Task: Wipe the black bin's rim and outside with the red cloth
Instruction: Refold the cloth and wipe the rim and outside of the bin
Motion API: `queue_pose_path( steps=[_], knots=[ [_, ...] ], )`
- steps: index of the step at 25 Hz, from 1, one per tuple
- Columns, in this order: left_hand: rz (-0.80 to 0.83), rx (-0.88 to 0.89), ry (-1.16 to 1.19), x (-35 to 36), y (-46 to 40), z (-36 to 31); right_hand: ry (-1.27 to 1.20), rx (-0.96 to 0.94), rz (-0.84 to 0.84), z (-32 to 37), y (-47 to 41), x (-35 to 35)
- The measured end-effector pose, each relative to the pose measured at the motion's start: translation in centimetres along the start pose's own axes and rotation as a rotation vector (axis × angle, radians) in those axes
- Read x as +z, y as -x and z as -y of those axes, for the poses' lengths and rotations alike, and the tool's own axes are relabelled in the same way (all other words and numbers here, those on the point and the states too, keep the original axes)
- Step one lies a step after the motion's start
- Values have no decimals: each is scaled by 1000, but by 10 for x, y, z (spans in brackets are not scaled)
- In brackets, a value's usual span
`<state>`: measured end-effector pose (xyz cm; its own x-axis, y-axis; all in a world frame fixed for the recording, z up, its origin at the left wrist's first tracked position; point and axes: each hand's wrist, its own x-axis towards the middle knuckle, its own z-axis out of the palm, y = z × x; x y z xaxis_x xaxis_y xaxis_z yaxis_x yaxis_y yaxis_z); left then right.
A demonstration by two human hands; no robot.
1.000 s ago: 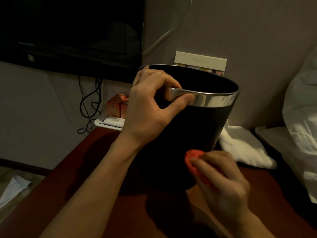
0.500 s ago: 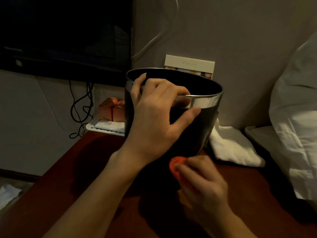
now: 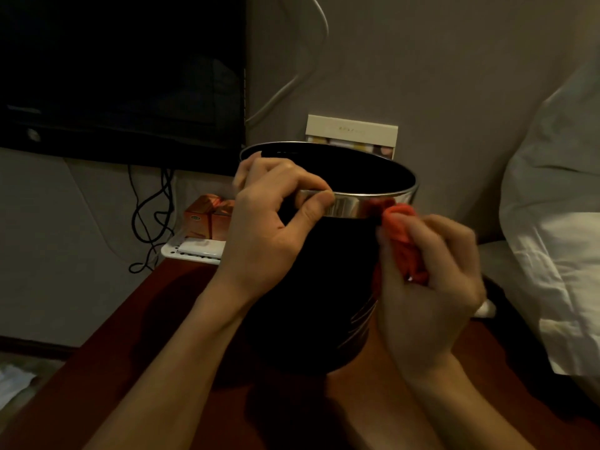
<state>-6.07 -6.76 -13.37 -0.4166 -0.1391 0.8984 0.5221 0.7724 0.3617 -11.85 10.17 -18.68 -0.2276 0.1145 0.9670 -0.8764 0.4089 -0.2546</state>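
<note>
The black bin (image 3: 311, 287) with a shiny metal rim band stands on a dark red table (image 3: 146, 319), tilted slightly toward me. My left hand (image 3: 269, 228) grips the near rim, fingers inside and thumb pressed on the metal band. The bunched red cloth (image 3: 404, 241) is in my right hand (image 3: 428, 287), pressed against the bin's right side just below the rim. The cloth's top touches the metal band, which reflects it. The bin's base is hidden in shadow.
A dark screen (image 3: 120, 73) hangs on the wall at the left with black cables (image 3: 152, 216) below. Orange boxes (image 3: 207, 219) sit on a white tray (image 3: 191, 251) behind the bin. A cream card (image 3: 350, 134) leans on the wall. White bedding (image 3: 552, 222) lies at the right.
My right hand has carried the red cloth up from the bin's lower front to its right side at the rim. My left hand has re-gripped the rim.
</note>
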Motion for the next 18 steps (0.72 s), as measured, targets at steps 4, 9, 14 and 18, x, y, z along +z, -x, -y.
queue_pose_path(
  steps=[4, 9, 14, 18],
  knots=[
    [-16, 4, -14, 1, 0, -1, 21, -345, 197, 4, 36, 5],
    [6, 13, -33, 0, -1, 0, 40, -539, 620, -23, 92, -10],
    [-21, -22, -16, -3, -1, -2, -53, -39, 503, -44, 97, -36],
    [28, 40, -204, 21, 10, -27, -30, 169, 168, -36, 50, -42]
  ],
)
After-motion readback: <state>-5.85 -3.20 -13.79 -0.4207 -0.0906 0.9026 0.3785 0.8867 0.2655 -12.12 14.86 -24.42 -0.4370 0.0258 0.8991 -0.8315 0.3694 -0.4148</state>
